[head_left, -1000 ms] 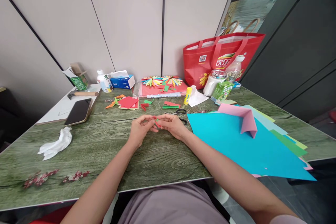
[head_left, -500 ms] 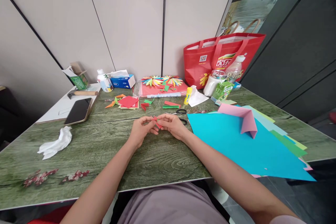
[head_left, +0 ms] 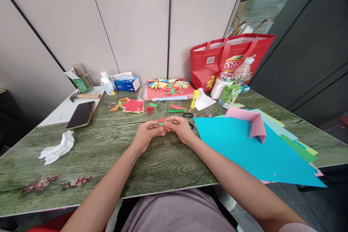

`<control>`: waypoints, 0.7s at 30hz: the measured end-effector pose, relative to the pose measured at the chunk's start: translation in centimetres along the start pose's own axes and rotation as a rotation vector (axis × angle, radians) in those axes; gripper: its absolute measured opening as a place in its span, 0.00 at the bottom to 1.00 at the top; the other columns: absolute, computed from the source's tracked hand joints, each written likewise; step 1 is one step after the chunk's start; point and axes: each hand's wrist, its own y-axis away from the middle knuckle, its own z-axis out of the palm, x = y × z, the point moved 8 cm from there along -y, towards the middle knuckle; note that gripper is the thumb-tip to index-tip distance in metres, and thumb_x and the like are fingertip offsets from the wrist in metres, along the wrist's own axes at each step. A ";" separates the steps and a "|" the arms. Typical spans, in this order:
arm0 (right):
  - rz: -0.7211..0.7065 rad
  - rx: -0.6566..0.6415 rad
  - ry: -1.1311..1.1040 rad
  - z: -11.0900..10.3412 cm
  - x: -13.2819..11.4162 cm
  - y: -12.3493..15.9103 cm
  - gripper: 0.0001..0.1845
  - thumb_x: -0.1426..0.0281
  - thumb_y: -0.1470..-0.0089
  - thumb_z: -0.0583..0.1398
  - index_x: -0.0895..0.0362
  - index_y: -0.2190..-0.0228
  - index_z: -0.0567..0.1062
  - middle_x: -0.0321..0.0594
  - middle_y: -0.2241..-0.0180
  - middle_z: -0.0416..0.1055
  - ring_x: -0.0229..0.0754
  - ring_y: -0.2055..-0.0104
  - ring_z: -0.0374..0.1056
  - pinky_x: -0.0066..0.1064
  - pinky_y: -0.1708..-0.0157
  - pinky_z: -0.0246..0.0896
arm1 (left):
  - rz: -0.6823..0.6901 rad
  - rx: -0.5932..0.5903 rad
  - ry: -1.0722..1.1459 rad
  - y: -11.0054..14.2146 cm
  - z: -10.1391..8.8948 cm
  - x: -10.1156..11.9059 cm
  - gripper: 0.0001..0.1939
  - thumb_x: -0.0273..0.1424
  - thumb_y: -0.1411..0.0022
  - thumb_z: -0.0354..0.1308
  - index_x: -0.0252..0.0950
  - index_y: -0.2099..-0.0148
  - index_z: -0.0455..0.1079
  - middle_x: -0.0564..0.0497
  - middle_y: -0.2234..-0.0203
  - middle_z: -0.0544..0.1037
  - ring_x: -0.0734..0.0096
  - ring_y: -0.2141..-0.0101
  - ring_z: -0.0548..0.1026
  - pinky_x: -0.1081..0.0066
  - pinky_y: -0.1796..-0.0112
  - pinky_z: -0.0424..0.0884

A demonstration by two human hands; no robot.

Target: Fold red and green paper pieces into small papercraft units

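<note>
A small folded red and green paper piece (head_left: 162, 120) is held up between my two hands, above the table's middle. My left hand (head_left: 148, 133) pinches its left side between thumb and fingers. On its right side, my right hand (head_left: 178, 127) grips it the same way. Just behind the right hand lie black-handled scissors (head_left: 187, 115), partly hidden by it. Beyond my hands are red and green paper strips (head_left: 177, 108), a small folded red paper (head_left: 149, 110) and a stack of paper squares (head_left: 133, 106) with a red one on top.
Large coloured sheets, a blue sheet (head_left: 244, 145) uppermost, cover the right side, with folded pink paper (head_left: 250, 119) on them. A yellow glue stick (head_left: 194, 99) stands near a red bag (head_left: 209, 69). At left lie a phone (head_left: 81, 115), a hammer (head_left: 85, 96) and crumpled tissue (head_left: 58, 147).
The paper piece has turned in my fingers, so its green part and more of the red now show. My hands have barely shifted; the things around them stay put.
</note>
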 end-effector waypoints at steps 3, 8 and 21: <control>-0.033 -0.060 0.046 0.6 -0.4 0.2 0.14 0.65 0.69 0.68 0.58 0.75 0.75 0.34 0.80 0.71 0.34 0.80 0.62 0.28 0.77 0.59 | -0.003 -0.029 -0.065 0.0 0.3 -0.2 0.14 0.35 0.56 0.65 0.30 0.69 0.71 0.49 0.80 0.76 0.72 0.79 0.74 0.70 0.73 0.72; -0.066 -0.145 0.084 1.4 -0.9 0.5 0.14 0.65 0.66 0.67 0.58 0.72 0.76 0.33 0.80 0.71 0.33 0.80 0.63 0.28 0.75 0.60 | 0.009 -0.011 -0.089 0.0 0.2 0.0 0.14 0.38 0.53 0.62 0.29 0.72 0.71 0.48 0.82 0.76 0.74 0.81 0.72 0.74 0.77 0.69; -0.031 -0.063 0.067 0.3 0.0 -0.1 0.13 0.67 0.68 0.67 0.58 0.74 0.75 0.33 0.81 0.71 0.33 0.81 0.63 0.26 0.78 0.59 | 0.116 0.100 -0.076 -0.2 -1.1 0.7 0.18 0.34 0.57 0.65 0.30 0.63 0.70 0.50 0.81 0.77 0.68 0.78 0.76 0.67 0.72 0.74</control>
